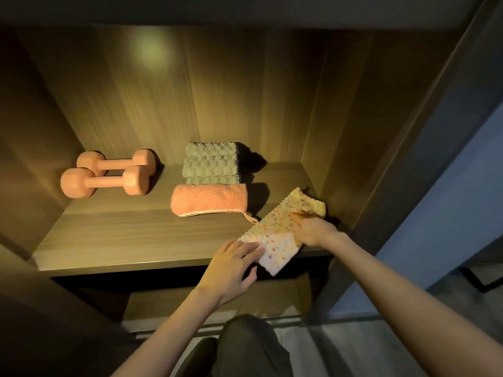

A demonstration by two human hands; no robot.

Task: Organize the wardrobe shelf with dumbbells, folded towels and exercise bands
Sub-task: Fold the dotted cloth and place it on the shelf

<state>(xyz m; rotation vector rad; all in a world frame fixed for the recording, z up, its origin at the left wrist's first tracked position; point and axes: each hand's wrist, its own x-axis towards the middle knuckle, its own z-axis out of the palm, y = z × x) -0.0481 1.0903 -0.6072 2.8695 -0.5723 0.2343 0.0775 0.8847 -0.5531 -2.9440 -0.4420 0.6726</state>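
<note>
Fingers [251, 253] of my left hand [231, 268] flat on the spotted towel [275, 236], right hand [314, 231] pinching its right side, prob to steady the fold.

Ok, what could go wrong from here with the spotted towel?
1. The spotted towel overhangs the shelf edge; released now, it may slip off.
2. Only the right hand grips it; the left hand just touches, so the fold could open.
3. Pushing it in may snag the orange towel by its loop.
</note>
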